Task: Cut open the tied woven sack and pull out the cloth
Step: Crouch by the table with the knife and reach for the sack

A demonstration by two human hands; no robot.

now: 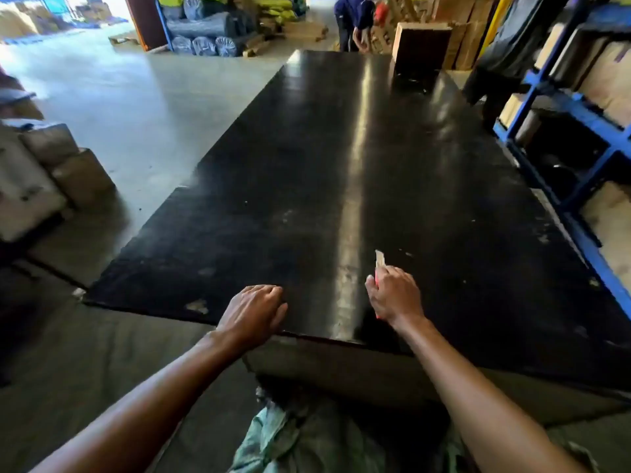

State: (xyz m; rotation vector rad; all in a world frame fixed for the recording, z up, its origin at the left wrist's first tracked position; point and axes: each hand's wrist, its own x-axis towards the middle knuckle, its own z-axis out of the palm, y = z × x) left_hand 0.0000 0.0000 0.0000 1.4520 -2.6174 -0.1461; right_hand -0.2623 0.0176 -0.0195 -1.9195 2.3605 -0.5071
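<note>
Left hand point(254, 310) loosely curled, empty, resting on near edge of black table point(358, 172). Right hand point(392, 295) closed around utility knife point(379, 264), blade pointing away. Pale green woven sack point(293, 438) crumpled below table edge, between forearms.

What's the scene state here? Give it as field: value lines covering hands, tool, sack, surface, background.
left hand: empty, loosely curled, resting at the near edge of the table
right hand: gripping the cutter, blade pointing away
cutter: pink-handled utility knife, blade extended
sack: pale green woven sack below the table edge, between the forearms; cut state unclear
surface: large glossy black table, bare
background: another person bending at the far end; blue metal shelving on the right
</note>
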